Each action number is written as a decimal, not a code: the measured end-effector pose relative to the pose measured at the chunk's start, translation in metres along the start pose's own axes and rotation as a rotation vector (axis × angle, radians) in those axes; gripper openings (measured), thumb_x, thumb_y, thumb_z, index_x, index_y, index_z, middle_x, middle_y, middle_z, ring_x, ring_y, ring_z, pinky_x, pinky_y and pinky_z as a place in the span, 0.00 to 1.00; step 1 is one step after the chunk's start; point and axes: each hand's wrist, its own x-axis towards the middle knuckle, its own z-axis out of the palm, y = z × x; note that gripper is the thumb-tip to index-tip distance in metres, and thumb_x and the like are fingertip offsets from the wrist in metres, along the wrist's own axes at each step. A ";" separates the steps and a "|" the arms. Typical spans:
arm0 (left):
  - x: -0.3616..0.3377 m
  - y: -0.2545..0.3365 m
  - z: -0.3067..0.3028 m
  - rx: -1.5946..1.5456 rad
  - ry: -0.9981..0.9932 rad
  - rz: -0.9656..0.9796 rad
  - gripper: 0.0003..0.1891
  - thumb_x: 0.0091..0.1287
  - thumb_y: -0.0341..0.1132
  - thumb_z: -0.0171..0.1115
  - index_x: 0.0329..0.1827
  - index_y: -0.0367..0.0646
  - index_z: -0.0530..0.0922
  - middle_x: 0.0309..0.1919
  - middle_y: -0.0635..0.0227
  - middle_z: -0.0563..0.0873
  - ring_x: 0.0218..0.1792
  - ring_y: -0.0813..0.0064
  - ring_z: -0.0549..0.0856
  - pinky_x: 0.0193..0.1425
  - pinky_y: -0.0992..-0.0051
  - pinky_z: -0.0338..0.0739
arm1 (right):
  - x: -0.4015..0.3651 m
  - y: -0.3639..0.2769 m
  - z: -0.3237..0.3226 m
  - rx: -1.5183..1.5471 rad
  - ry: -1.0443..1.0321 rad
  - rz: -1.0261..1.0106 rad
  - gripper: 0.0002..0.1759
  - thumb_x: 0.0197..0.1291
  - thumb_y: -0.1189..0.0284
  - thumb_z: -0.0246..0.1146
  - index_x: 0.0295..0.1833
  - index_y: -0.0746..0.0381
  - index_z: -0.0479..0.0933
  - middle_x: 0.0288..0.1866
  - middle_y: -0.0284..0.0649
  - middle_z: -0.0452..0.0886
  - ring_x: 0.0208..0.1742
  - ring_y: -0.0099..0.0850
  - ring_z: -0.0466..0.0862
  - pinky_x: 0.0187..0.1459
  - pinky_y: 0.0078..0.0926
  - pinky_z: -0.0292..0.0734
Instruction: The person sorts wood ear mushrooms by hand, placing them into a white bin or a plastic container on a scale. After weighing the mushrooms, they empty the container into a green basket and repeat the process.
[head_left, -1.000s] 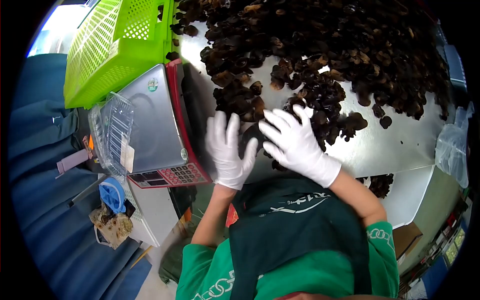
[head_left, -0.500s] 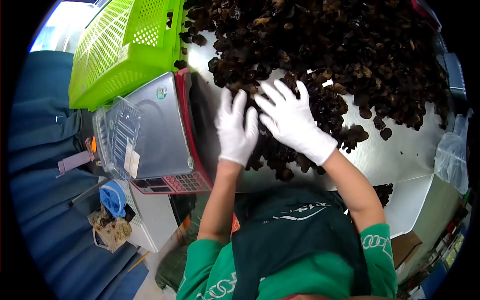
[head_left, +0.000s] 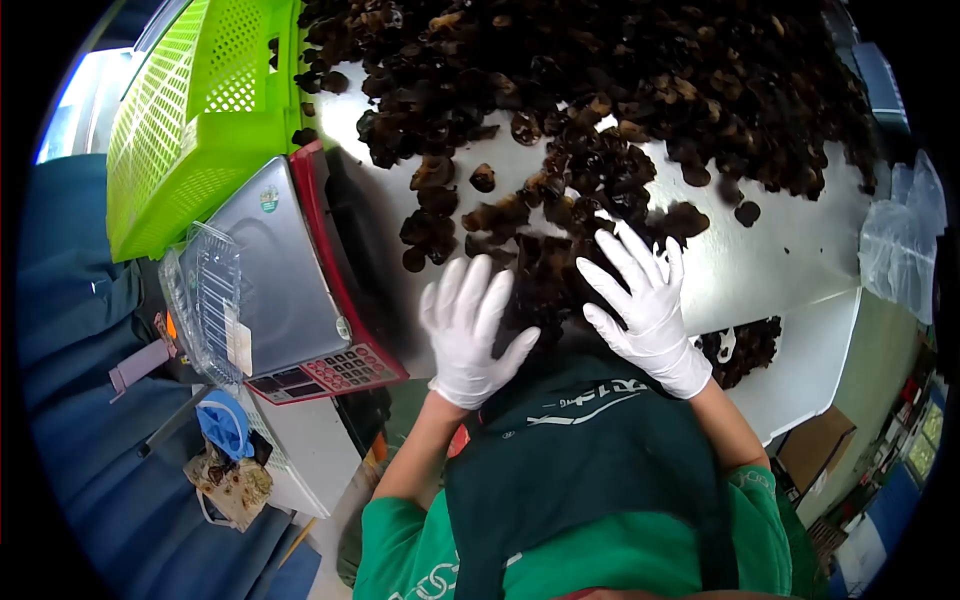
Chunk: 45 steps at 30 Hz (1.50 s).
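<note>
A large heap of dark brown, wrinkled pieces like wood ear fungus (head_left: 600,60) covers the far part of a metal table (head_left: 770,262). Smaller clumps (head_left: 540,265) lie nearer, between and beyond the hands. My left hand (head_left: 470,325), in a white glove, has its fingers spread just short of the loose pieces and holds nothing. White-gloved as well, my right hand (head_left: 645,305) is spread at the near right side of the clumps, its fingertips by some pieces. Nothing is in its grasp.
Left of the hands stands a red and silver scale (head_left: 275,290) with clear plastic trays (head_left: 210,300) on it. Behind it is a green basket (head_left: 190,150). A white bin (head_left: 815,370) with dark pieces is at the right, below a clear plastic bag (head_left: 905,240).
Both hands have moved back toward the body and farther apart, still spread. Some pieces near the hands have shifted nearer. The camera view has shifted.
</note>
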 end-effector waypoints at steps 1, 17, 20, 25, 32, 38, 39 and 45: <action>-0.013 -0.005 0.000 -0.003 0.049 -0.012 0.41 0.59 0.53 0.77 0.74 0.44 0.75 0.76 0.51 0.73 0.78 0.44 0.66 0.79 0.48 0.57 | -0.006 -0.001 -0.002 0.017 -0.005 0.028 0.30 0.67 0.53 0.66 0.73 0.46 0.77 0.81 0.40 0.68 0.83 0.43 0.63 0.78 0.69 0.47; 0.029 0.001 0.048 -0.157 0.041 0.101 0.69 0.36 0.57 0.88 0.85 0.46 0.60 0.83 0.33 0.53 0.81 0.30 0.56 0.80 0.40 0.55 | -0.004 0.022 0.047 0.278 0.338 0.219 0.66 0.46 0.42 0.80 0.86 0.54 0.55 0.88 0.64 0.40 0.86 0.68 0.43 0.81 0.67 0.52; 0.051 0.005 0.046 -0.109 -0.059 0.102 0.64 0.43 0.59 0.84 0.85 0.48 0.61 0.83 0.39 0.57 0.83 0.36 0.54 0.79 0.41 0.54 | 0.017 0.022 0.046 0.193 0.292 0.113 0.59 0.49 0.45 0.79 0.83 0.54 0.62 0.86 0.52 0.52 0.85 0.64 0.47 0.81 0.64 0.51; 0.025 0.011 0.066 -0.184 -0.013 0.205 0.55 0.47 0.52 0.82 0.81 0.48 0.68 0.79 0.44 0.66 0.79 0.42 0.64 0.77 0.48 0.59 | 0.001 0.010 0.055 0.250 0.275 0.084 0.53 0.46 0.45 0.79 0.77 0.54 0.72 0.79 0.48 0.65 0.79 0.59 0.60 0.80 0.59 0.55; 0.058 0.013 0.053 -0.059 -0.061 0.156 0.60 0.45 0.54 0.84 0.82 0.44 0.65 0.80 0.43 0.64 0.79 0.42 0.65 0.76 0.49 0.60 | 0.023 0.023 0.040 0.039 0.310 0.250 0.56 0.45 0.43 0.79 0.79 0.52 0.70 0.82 0.61 0.56 0.78 0.63 0.62 0.73 0.60 0.64; 0.033 0.015 0.072 -0.212 0.025 0.214 0.51 0.44 0.44 0.81 0.76 0.44 0.72 0.72 0.45 0.74 0.71 0.46 0.75 0.69 0.52 0.69 | 0.000 0.004 0.056 0.308 0.351 0.133 0.51 0.47 0.51 0.80 0.76 0.58 0.72 0.76 0.58 0.66 0.73 0.58 0.71 0.70 0.55 0.71; 0.033 0.018 0.073 -0.197 0.061 0.219 0.51 0.44 0.43 0.81 0.77 0.44 0.71 0.72 0.47 0.75 0.70 0.47 0.76 0.67 0.53 0.71 | -0.002 -0.002 0.057 0.319 0.368 0.126 0.50 0.47 0.51 0.80 0.76 0.58 0.73 0.75 0.57 0.67 0.72 0.58 0.72 0.69 0.54 0.72; 0.052 0.016 0.075 -0.265 0.116 0.180 0.46 0.47 0.35 0.78 0.76 0.42 0.72 0.64 0.48 0.80 0.61 0.48 0.82 0.63 0.57 0.77 | 0.019 -0.004 0.054 0.371 0.430 0.167 0.41 0.55 0.56 0.79 0.74 0.55 0.76 0.73 0.53 0.73 0.66 0.51 0.79 0.64 0.43 0.79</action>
